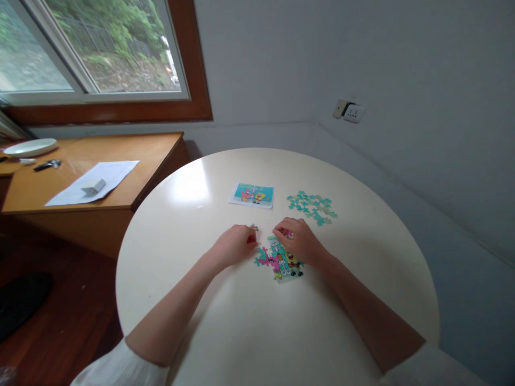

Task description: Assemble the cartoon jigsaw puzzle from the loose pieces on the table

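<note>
A partly joined jigsaw puzzle (286, 264) lies on the round table, showing a pink, a pale blue-green and a yellow cartoon figure. Just left of it is my left hand (235, 245), its fingers curled closed; whatever they may hold is hidden. A small loose puzzle piece (254, 227) shows just beyond those fingertips. My right hand (298, 239) is over the puzzle's upper right part, thumb and fingers pinched, with a bit of pink puzzle piece (288, 234) visible between them. The hand covers part of the joined picture.
Several loose green pieces (311, 206) are spread at the back right of the white table (173, 236). A picture card (253, 195) of the same cartoon lies behind the puzzle. To the left, a wooden desk (153, 155) bears paper (120, 174) and a white plate (32, 147).
</note>
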A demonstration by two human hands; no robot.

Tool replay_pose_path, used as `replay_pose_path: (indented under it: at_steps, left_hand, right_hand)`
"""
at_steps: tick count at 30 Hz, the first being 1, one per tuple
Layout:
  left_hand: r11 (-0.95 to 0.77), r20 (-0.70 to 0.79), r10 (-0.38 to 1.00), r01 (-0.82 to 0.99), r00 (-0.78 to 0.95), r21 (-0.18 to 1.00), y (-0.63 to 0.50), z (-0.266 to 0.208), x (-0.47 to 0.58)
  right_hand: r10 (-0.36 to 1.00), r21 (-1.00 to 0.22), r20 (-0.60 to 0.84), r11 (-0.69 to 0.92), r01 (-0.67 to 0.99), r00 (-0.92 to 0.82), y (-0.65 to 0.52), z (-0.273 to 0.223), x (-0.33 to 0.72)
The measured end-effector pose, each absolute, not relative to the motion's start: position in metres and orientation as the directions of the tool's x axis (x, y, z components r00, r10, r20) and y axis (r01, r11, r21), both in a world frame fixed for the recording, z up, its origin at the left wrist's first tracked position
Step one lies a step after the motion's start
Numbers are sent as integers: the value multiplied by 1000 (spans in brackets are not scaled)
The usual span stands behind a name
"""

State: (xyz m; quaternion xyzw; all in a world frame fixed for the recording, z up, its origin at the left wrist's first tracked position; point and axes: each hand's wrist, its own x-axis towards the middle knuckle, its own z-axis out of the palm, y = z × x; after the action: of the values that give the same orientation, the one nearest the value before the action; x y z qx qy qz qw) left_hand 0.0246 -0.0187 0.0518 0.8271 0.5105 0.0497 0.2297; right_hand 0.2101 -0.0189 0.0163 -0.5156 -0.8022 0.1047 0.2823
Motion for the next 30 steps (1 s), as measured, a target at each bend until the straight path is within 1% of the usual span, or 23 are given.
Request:
replay_pose_path:
  at_steps: [6,10,12,15,18,21,25,30]
  left_hand:
    - [-351,-117,894,837,433,421,-15,48,21]
    - [-334,-83,912,845,402,419,-10,48,17]
    - [-333,-93,908,840,408,429,-9,49,16]
    - [-337,-103,900,827,423,450,-10,50,16]
    - [-337,-100,901,826,422,452,-10,50,16]
    - [-336,-95,903,826,419,452,-10,49,16]
    - [-361,-91,884,793,459,491,-11,49,17]
    - [-380,-78,875,778,478,501,-13,50,19]
  right_hand:
    - [946,-471,280,285,835,-166,-17,16,215]
    - [972,-440,206,194,876,-112,-18,18,218]
    - [981,-395,178,146,907,-80,-19,21,218]
    - [988,-290,153,71,954,-27,-21,27,220]
    - [994,-209,109,24,978,-1,-22,33,222]
    - [998,-181,68,20,983,-7,-22,36,224]
    - [998,-183,36,50,982,-44,-21,37,227]
    - [988,-296,-37,134,946,-151,-20,36,228]
